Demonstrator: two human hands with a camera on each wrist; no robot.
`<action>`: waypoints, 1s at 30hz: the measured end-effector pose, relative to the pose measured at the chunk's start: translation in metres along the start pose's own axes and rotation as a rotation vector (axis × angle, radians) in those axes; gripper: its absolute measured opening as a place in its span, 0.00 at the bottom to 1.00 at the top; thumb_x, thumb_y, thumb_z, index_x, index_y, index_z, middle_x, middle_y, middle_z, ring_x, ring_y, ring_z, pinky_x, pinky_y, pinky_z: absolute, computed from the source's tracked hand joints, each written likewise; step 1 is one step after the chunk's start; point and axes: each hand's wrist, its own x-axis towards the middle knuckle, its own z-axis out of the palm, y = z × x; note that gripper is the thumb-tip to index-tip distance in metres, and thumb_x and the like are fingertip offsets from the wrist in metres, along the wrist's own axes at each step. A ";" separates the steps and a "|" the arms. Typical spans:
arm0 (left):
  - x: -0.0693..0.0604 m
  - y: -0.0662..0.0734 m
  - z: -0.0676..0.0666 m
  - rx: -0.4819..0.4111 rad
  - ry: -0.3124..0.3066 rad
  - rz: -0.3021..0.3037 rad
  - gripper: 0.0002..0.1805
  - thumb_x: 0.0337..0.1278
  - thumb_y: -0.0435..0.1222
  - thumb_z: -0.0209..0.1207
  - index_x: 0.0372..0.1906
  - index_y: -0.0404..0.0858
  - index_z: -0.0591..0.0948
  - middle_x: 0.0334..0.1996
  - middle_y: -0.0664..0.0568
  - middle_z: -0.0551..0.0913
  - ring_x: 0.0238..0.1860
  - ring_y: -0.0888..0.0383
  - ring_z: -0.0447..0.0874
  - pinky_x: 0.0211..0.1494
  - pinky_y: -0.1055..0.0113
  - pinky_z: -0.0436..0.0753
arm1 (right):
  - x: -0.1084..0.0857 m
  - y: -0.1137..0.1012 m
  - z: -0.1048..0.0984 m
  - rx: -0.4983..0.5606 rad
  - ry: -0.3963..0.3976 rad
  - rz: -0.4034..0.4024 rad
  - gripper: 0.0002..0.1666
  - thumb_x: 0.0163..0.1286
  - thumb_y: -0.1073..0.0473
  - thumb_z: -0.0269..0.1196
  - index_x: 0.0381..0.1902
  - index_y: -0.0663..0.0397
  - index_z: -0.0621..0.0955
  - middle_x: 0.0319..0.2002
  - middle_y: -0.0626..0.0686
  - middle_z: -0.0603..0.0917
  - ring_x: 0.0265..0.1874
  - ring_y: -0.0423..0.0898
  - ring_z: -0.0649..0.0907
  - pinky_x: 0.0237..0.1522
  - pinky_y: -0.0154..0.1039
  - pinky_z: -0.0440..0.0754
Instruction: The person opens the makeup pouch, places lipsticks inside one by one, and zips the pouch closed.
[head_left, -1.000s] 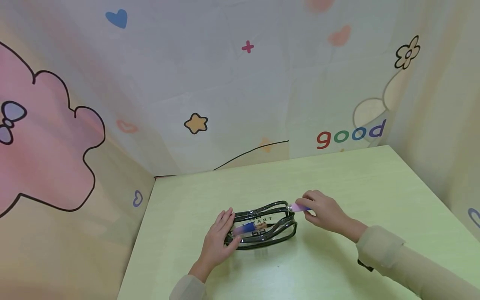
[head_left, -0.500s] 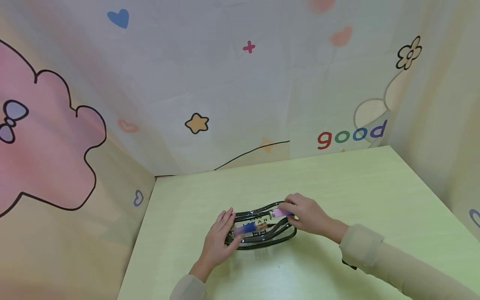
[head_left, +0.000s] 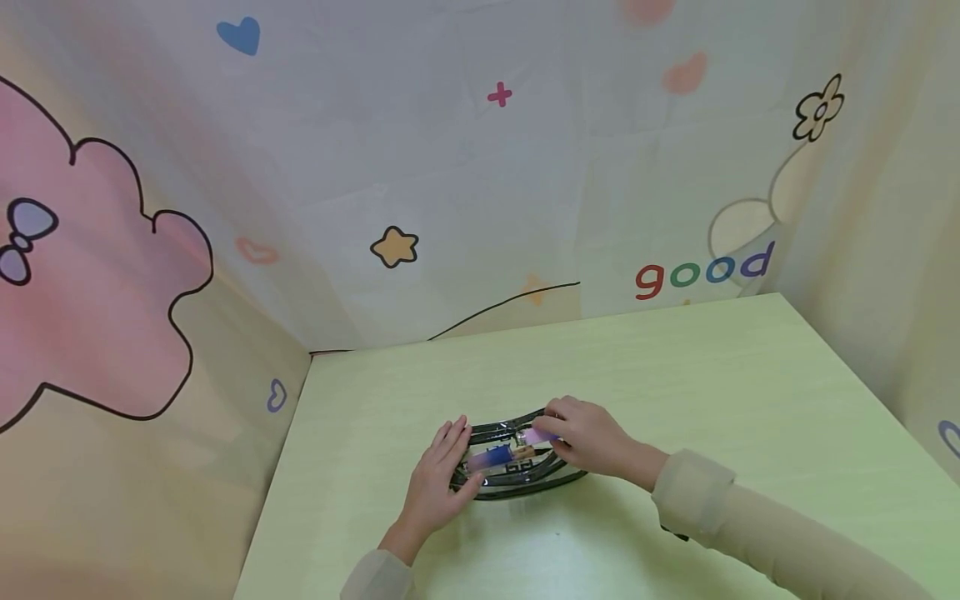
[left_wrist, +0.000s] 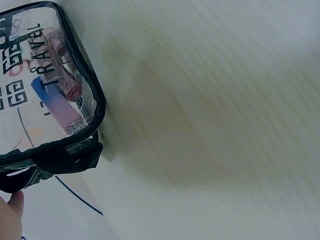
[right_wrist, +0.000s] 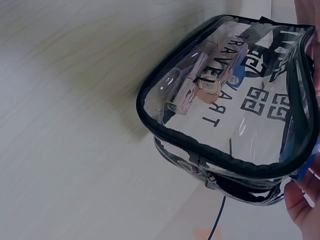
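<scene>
Right grip (head_left: 588, 435) in the head view is pinching a pink-and-purple tube (head_left: 537, 436) over the clear black-trimmed bag (head_left: 517, 482), roughly mid-bag. Left grip (head_left: 438, 477) has its fingers out straight, resting on the bag's left end. Another blue-and-pink tube (head_left: 487, 457) lies between the bag's black edges, surface (head_left: 675, 367) underneath.

Left wrist cam: a blue-to-pink tube (left_wrist: 55, 102) shows through the bag's wall, near TRAVEL lettering (left_wrist: 46, 55).

Right wrist: pale pink items (right_wrist: 187, 92) inside the bag, zipper (right_wrist: 210, 181) along its lower edge, fingertips by its lower right corner.
</scene>
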 end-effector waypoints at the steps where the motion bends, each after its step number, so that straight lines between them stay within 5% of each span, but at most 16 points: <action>1: 0.000 0.000 0.000 -0.001 -0.002 -0.002 0.34 0.49 0.49 0.54 0.62 0.39 0.65 0.66 0.54 0.60 0.64 0.47 0.60 0.59 0.51 0.67 | 0.001 -0.001 0.001 -0.006 0.000 -0.005 0.14 0.46 0.61 0.67 0.33 0.47 0.79 0.29 0.47 0.77 0.26 0.40 0.74 0.25 0.30 0.75; 12: -0.001 0.001 -0.001 0.008 -0.017 -0.024 0.35 0.49 0.49 0.54 0.64 0.43 0.63 0.66 0.56 0.58 0.66 0.51 0.57 0.59 0.52 0.67 | 0.007 -0.013 0.015 -0.035 0.001 -0.026 0.14 0.44 0.60 0.67 0.32 0.46 0.78 0.28 0.46 0.77 0.27 0.41 0.76 0.27 0.32 0.76; 30: -0.001 0.001 0.001 0.017 0.002 -0.005 0.35 0.49 0.51 0.52 0.63 0.41 0.64 0.66 0.56 0.59 0.65 0.50 0.58 0.58 0.52 0.69 | 0.007 -0.025 0.026 -0.076 -0.093 0.061 0.13 0.47 0.58 0.66 0.34 0.43 0.79 0.29 0.44 0.76 0.28 0.40 0.75 0.27 0.32 0.75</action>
